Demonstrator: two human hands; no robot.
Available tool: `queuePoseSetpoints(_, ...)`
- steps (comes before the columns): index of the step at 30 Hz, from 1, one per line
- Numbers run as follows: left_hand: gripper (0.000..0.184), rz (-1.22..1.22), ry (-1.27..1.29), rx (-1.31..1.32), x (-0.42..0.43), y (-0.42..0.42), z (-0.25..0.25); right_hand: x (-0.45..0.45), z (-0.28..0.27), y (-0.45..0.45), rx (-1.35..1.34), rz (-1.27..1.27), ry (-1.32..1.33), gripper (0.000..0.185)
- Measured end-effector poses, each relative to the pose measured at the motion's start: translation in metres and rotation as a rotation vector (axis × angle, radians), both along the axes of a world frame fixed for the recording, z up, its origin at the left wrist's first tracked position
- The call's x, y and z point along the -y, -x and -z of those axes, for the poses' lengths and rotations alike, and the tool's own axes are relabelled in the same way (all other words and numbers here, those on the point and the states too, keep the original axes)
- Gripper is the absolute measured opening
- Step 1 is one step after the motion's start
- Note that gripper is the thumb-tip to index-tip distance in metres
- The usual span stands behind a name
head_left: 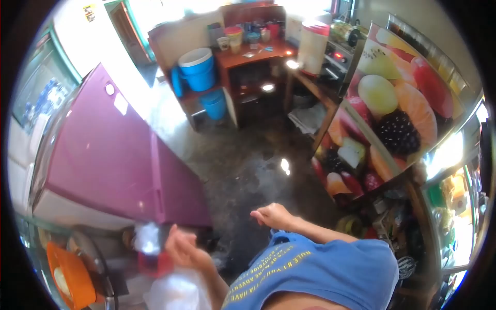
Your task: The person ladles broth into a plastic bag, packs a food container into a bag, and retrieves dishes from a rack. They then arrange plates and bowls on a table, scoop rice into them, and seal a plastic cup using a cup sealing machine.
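Note:
My left hand (188,250) is at the lower left, slightly blurred, its fingers loosely apart with nothing visible in them. It is near a red object (156,263) and a whitish bundle (175,292). My right hand (274,214) is curled closed above the dark floor, with nothing visible in it. Below it is the blue shirt (310,268) with yellow lettering that I wear. A purple refrigerator (113,155) stands on the left, its lower corner close to my left hand.
A wooden desk (248,59) with cups stands ahead, beside blue buckets (199,72). To the right are fruit-printed panels (398,103) and a stove (338,59). An orange object (70,274) lies lower left. The floor (248,165) has wet-looking patches.

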State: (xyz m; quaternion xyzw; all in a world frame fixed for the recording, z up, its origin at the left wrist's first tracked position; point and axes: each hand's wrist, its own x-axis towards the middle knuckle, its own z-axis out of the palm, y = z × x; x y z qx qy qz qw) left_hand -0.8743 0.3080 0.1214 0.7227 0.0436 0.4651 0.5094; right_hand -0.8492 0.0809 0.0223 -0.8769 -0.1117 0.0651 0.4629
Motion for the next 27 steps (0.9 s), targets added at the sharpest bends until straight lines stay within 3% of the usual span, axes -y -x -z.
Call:
queuePoseSetpoints(1, 0.012, 0.005, -0.005, 0.018, 0.013, -0.029, 0.01, 0.025, -0.003, -0.014, -0.027, -0.001, 0.045, 0.039)
queuePoseSetpoints(3, 0.024, 0.038, 0.172, -0.061, 0.055, -0.079, 0.016, 0.074, 0.017, -0.041, 0.114, 0.109, 0.109, 0.026)
queuePoseSetpoints(5, 0.033, 0.183, 0.163, -0.077, 0.077, -0.125, 0.031, 0.119, 0.008, -0.067, 0.075, 0.188, 0.228, 0.02)
queuePoseSetpoints(9, 0.028, 0.213, 0.072, -0.037, 0.129, -0.196, 0.036, 0.185, 0.001, -0.112, 0.031, 0.375, 0.1, 0.015)
queuePoseSetpoints(12, 0.012, 0.197, 0.009, -0.225, 0.147, -0.248, 0.049, 0.21, 0.012, -0.144, 0.023, 0.463, 0.086, 0.013)
queuePoseSetpoints(18, 0.009, 0.27, 0.013, -0.331, 0.156, -0.377, 0.075, 0.22, 0.048, -0.241, 0.002, 0.432, 0.116, 0.014)
queuePoseSetpoints(23, 0.009, 0.292, -0.203, -0.252, 0.157, -0.543, 0.083, 0.22, 0.046, -0.368, 0.008, 0.43, 0.174, 0.015)
queuePoseSetpoints(27, 0.008, 0.562, -0.194, -0.313, 0.178, -0.694, 0.103, 0.224, 0.018, -0.463, 0.105, 0.474, 0.153, 0.015)
